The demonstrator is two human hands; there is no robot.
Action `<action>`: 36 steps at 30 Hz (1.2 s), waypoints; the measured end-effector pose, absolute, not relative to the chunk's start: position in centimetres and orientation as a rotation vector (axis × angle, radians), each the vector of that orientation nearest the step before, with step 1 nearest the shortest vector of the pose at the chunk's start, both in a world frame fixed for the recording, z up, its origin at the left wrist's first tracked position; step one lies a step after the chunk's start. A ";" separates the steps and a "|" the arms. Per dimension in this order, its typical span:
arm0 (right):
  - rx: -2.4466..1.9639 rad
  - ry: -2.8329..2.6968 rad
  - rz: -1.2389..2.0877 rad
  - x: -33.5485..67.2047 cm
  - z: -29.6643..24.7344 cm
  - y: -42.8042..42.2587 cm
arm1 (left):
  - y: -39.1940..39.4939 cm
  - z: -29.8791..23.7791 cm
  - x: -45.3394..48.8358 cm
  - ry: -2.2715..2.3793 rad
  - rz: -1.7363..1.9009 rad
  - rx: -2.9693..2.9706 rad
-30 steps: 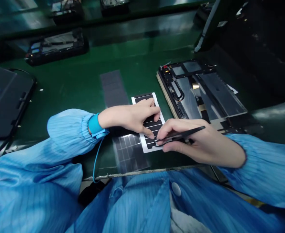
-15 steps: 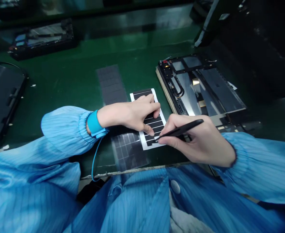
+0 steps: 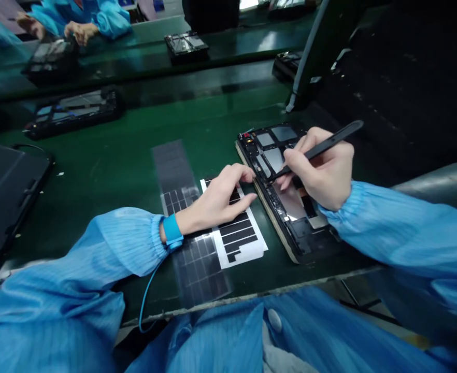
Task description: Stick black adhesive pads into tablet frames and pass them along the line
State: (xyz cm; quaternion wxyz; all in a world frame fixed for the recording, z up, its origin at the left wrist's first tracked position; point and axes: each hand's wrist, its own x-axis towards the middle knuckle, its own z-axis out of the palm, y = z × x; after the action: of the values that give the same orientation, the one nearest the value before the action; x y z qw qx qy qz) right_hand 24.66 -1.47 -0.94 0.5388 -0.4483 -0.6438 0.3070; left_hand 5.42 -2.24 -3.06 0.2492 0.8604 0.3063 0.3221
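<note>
Left grip (image 3: 216, 199) open, and we've got it spread flat on a white-backed sheet of black strips (image 3: 240, 241), pinning it to the green counter (image 3: 108, 160) so it can't slide; over to our right grip (image 3: 317, 168), closed on black tweezers (image 3: 329, 145), held pen-style for fine control, tips over the open tablet housing (image 3: 290, 243) just beside the sheet!

Black tweezers (image 3: 331, 141) tip over the open tablet chassis (image 3: 290, 241); striped sheet (image 3: 239, 238) lies flat

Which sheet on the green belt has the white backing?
The striped sheet under the left hand. Only it shows white edges; the upper dark sheet and lower dark sheet have none.
</note>
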 end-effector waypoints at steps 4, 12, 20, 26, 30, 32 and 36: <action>-1.091 -1.605 0.701 24.7 -1.3 -2.0 | -2.0 -3.8 5.3 0.690 0.807 2.374; -1.057 -1.779 0.518 25.2 -1.5 -1.8 | -2.3 -3.5 5.3 0.664 0.771 2.328; -0.812 -1.985 0.301 25.3 -1.7 -2.2 | -2.2 -3.2 5.2 0.621 0.729 2.420; -0.890 -1.591 0.407 24.9 1.4 -0.3 | -3.5 -1.9 6.6 0.632 0.470 2.881; -0.961 -1.888 0.503 22.2 3.5 2.5 | -1.7 1.2 3.9 0.929 0.515 2.697; -0.978 -1.962 0.674 20.0 3.0 3.3 | 0.3 2.6 1.0 1.234 0.577 2.552; -0.886 -1.932 1.300 15.7 0.3 3.4 | 4.3 3.2 -4.2 1.377 0.136 2.247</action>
State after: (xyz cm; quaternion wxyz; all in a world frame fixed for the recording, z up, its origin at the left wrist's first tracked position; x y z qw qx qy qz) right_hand 15.67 3.44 0.32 0.3195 -0.3370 -0.7348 0.4943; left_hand -4.23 4.27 3.22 0.2486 0.8248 0.5054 0.0498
